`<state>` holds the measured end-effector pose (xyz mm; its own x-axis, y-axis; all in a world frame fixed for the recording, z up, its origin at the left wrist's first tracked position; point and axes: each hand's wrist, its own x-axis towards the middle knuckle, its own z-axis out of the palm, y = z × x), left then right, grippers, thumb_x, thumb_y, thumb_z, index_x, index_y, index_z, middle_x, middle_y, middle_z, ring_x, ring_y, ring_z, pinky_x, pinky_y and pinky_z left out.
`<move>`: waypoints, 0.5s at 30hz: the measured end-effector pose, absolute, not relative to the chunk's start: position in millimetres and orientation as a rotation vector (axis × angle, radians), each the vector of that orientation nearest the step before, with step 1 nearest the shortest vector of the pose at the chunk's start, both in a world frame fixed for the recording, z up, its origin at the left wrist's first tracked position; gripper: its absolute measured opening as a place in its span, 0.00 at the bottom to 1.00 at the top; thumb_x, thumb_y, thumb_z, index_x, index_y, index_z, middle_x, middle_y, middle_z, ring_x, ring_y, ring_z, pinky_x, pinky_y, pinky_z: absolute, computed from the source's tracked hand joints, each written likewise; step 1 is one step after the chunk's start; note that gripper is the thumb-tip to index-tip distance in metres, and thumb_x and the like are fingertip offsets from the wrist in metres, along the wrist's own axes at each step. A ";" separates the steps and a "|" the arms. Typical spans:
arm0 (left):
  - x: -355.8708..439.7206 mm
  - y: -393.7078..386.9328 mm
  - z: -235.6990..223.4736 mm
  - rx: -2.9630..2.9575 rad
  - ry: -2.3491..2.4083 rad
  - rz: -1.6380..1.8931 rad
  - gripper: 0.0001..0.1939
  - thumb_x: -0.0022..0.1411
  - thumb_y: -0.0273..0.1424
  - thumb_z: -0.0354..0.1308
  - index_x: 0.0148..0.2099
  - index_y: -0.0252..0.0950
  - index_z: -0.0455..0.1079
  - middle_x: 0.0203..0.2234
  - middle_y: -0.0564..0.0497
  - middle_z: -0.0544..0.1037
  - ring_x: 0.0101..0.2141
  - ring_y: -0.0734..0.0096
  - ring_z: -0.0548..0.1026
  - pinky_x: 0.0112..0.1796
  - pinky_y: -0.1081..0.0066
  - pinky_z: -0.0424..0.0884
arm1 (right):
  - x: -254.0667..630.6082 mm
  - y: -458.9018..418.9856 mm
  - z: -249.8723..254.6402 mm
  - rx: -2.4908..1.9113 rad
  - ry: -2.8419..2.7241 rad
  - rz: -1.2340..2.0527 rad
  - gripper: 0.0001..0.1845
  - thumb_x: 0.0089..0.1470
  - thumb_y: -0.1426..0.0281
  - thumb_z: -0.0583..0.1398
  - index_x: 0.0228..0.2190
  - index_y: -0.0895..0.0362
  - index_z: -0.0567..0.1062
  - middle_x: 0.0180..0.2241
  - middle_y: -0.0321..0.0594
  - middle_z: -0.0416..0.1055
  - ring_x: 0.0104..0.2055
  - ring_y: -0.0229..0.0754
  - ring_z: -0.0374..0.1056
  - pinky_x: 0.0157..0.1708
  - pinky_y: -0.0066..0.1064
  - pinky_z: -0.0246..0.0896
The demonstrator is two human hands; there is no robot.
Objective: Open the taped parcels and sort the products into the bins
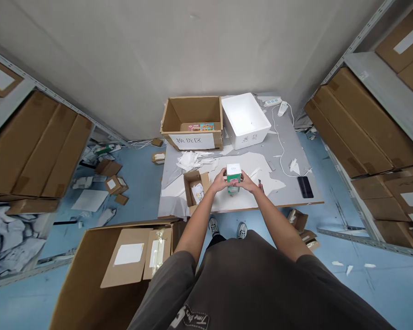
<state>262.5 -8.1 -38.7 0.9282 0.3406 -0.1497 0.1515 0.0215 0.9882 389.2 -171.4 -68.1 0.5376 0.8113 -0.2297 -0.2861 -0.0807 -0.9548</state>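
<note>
Between my two hands is a small green box with a white top [233, 170], held above the front part of the table. My left hand [219, 181] grips its left side and my right hand [247, 182] its right side, with fingers closed against it. Just left of my left hand stands an opened small cardboard box [190, 189] with crumpled white paper [197, 192] inside. A thin dark and red tool, perhaps a cutter [260, 185], lies right of my right hand. Torn white paper [258, 162] spreads over the tabletop under the hands.
At the table's back stand a labelled cardboard box [192, 140] holding small colourful packs and a white foam box [247, 120]. A black phone [305, 187] and cable lie at right. A large open carton [89, 275] stands at lower left. Shelves with cartons [365, 123] flank both sides.
</note>
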 end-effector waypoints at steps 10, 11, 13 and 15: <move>248.3 -27.6 -114.4 1.629 0.631 0.143 0.43 0.45 0.28 0.77 0.63 0.39 0.68 0.56 0.42 0.78 0.57 0.50 0.75 0.60 0.53 0.71 | 382.1 -168.9 -161.7 -1.640 -0.479 0.979 0.42 0.31 0.71 0.75 0.53 0.51 0.75 0.50 0.44 0.81 0.56 0.60 0.73 0.62 0.54 0.65; 247.7 -30.1 -120.8 1.612 0.651 0.121 0.43 0.44 0.27 0.77 0.63 0.39 0.68 0.56 0.42 0.78 0.57 0.50 0.76 0.60 0.52 0.71 | 379.4 -170.6 -169.3 -1.660 -0.481 0.984 0.42 0.31 0.71 0.75 0.52 0.51 0.75 0.51 0.43 0.80 0.57 0.60 0.73 0.62 0.53 0.66; 246.9 -34.8 -131.4 1.598 0.689 0.087 0.44 0.44 0.26 0.78 0.63 0.39 0.68 0.56 0.41 0.78 0.56 0.49 0.76 0.60 0.51 0.70 | 374.7 -174.2 -180.7 -1.663 -0.459 1.004 0.43 0.30 0.70 0.75 0.53 0.49 0.75 0.53 0.41 0.79 0.59 0.59 0.72 0.63 0.52 0.66; 245.6 -38.5 -137.6 1.594 0.714 0.076 0.47 0.43 0.26 0.78 0.65 0.38 0.67 0.58 0.39 0.77 0.57 0.47 0.76 0.61 0.50 0.69 | 371.9 -177.3 -186.9 -1.611 -0.378 1.045 0.45 0.30 0.70 0.74 0.55 0.47 0.75 0.55 0.39 0.78 0.63 0.58 0.69 0.65 0.52 0.64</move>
<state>245.6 -38.5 -137.6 0.8013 0.4812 -0.3555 0.3957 0.0196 0.9182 371.9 -177.3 -186.9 0.5564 0.7134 -0.4260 -0.2754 -0.3254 -0.9046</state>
